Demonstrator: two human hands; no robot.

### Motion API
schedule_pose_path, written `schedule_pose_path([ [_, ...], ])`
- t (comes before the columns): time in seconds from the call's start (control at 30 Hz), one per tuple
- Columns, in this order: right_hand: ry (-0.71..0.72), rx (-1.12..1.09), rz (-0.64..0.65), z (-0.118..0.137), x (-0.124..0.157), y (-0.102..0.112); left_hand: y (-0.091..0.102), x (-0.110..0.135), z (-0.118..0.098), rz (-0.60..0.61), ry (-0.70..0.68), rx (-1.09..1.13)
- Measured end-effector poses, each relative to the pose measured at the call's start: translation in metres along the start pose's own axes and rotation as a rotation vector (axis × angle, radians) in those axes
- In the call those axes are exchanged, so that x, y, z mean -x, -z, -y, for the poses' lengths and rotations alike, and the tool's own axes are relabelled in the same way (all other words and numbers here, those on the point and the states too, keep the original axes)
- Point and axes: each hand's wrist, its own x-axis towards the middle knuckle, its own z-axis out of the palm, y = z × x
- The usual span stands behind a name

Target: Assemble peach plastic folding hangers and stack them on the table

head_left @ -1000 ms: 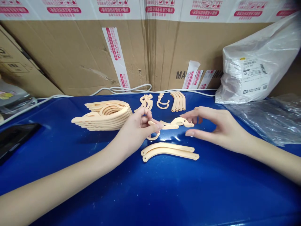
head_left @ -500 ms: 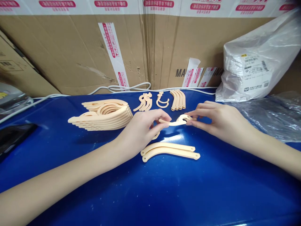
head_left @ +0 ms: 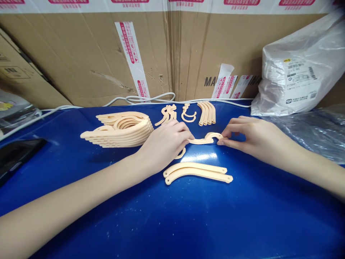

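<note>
Both hands pinch one peach plastic hanger piece (head_left: 205, 139) low over the blue table (head_left: 188, 216). My left hand (head_left: 164, 145) grips its left end with closed fingers. My right hand (head_left: 249, 136) pinches its curled right end. A small curved hook piece (head_left: 180, 154) shows under my left hand. Two long curved arm pieces (head_left: 198, 172) lie just in front of the hands. A stack of assembled peach hangers (head_left: 120, 130) rests to the left.
Small groups of peach parts lie at the back: curly pieces (head_left: 167, 114), a hook (head_left: 188, 113), curved strips (head_left: 207, 113). White cables (head_left: 145, 100) run along the cardboard boxes (head_left: 161, 54). Plastic bags (head_left: 296, 79) sit at the right, a dark object (head_left: 16, 154) at the left.
My right hand closed on the piece's curled end. Both hands then lowered the piece toward the table, and my left fingers curled tighter round its left end.
</note>
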Motion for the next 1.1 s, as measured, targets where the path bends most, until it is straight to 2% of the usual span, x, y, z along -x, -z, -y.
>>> schedule_pose_path([
  [0.23, -0.035, 0.015, -0.014, 0.000, -0.001, -0.004, -0.001, 0.002, 0.004, 0.027, -0.043, -0.020],
  [0.5, -0.070, 0.013, -0.023, -0.001, -0.001, -0.008, -0.001, 0.001, 0.003, 0.031, 0.017, 0.008],
  [1.1, -0.044, -0.056, -0.002, -0.005, -0.002, -0.010, 0.002, 0.004, 0.003, -0.019, 0.015, 0.021],
])
